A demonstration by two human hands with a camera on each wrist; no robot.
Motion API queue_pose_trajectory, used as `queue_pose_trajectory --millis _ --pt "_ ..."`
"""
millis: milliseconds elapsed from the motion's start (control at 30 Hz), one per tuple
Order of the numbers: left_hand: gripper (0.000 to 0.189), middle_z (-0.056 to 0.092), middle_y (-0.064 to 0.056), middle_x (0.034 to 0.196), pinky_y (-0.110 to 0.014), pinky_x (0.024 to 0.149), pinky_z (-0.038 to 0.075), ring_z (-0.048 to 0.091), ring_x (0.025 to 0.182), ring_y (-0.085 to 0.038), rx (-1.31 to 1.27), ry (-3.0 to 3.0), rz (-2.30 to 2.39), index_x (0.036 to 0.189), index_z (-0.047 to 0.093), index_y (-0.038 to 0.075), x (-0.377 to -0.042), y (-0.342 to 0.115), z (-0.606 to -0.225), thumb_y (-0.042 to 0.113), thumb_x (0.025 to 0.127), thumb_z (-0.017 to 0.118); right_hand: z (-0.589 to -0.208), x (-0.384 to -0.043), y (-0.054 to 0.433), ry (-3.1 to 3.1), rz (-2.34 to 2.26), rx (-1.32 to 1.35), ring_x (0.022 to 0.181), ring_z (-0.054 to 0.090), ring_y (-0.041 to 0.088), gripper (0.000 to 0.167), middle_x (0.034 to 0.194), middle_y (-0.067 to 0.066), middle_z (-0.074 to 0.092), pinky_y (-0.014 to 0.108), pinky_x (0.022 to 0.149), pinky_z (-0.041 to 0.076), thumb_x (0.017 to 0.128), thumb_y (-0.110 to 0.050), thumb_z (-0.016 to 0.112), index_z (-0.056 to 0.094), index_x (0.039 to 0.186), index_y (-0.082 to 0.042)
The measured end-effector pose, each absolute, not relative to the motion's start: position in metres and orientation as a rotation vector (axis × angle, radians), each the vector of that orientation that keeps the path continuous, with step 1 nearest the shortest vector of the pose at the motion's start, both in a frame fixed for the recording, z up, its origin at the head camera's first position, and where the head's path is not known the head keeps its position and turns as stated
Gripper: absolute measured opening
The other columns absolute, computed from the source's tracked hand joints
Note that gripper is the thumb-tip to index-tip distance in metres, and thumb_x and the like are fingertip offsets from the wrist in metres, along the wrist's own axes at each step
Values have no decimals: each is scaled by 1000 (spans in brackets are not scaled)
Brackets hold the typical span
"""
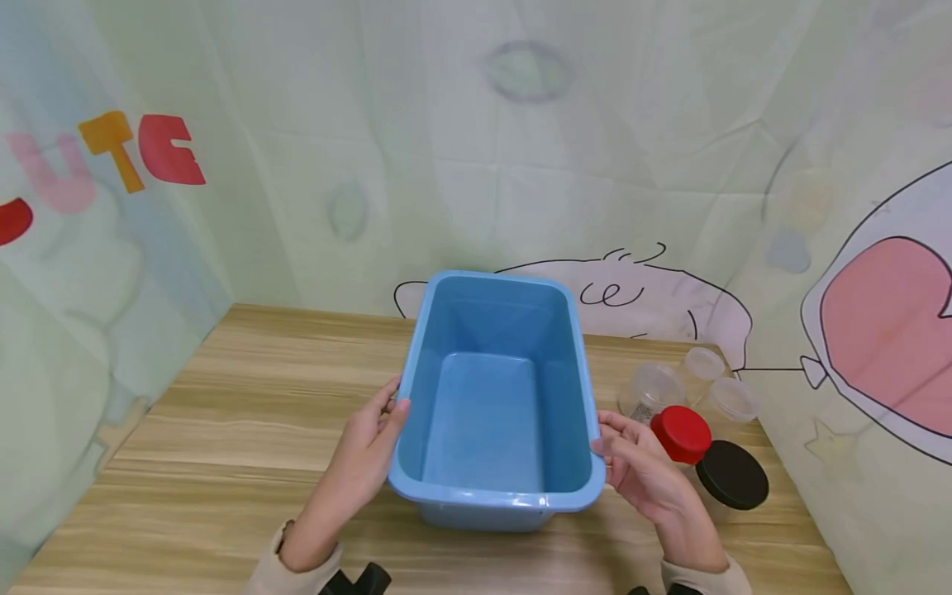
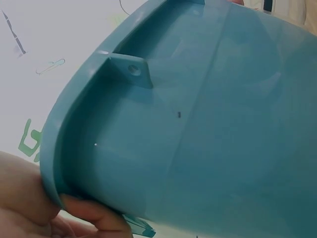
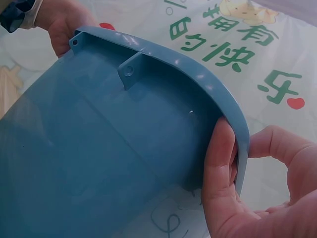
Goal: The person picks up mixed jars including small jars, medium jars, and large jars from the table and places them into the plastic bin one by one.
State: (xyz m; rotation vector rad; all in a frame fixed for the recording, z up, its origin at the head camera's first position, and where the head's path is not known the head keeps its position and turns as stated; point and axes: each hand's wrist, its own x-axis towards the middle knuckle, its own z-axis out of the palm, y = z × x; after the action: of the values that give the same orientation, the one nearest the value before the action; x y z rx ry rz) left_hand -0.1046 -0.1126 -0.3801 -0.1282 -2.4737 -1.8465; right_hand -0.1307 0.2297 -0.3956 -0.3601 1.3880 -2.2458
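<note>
A deep blue plastic tub [image 1: 483,500] sits in the middle of the head view, its open top tilted toward me and nothing inside. My left hand [image 1: 364,450] grips its left rim, thumb on top and fingers tucked beneath. On the opposite side my right hand [image 1: 647,471] pinches the right rim. Both wrist views show the tub's outer wall with small ribbed tabs under the lip; in the right wrist view, the right hand [image 3: 262,183] has its thumb and fingers on either side of the rim.
Right of the tub stand a jar with a red lid [image 1: 681,434], a jar with a black lid [image 1: 732,475] and several clear containers, one being a round tub [image 1: 656,387]. Wood-grain table [image 1: 245,446] lies beneath, bounded behind by a printed cloth [image 1: 446,149].
</note>
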Motion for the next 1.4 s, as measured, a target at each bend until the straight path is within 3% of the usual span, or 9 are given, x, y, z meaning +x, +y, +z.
queue_pose_trajectory --millis 1167,1400 --pt "54 51 -24 118 -48 84 55 58 117 -41 -137 -2437 -1877 152 28 -9 -103 -98 -383 22 109 41 -397 -129 243 1383 -2249 -351 87 72 17 30 110 7 70 32 81 56 97 7 41 53 121 -4" --pt "53 51 -20 111 -44 81 56 61 108 -36 -96 -2440 -1872 152 31 -7 -104 -98 -384 22 109 42 -395 -129 246 1414 -2227 -318 94 71 18 28 115 8 69 35 87 54 98 5 43 53 123 -5"
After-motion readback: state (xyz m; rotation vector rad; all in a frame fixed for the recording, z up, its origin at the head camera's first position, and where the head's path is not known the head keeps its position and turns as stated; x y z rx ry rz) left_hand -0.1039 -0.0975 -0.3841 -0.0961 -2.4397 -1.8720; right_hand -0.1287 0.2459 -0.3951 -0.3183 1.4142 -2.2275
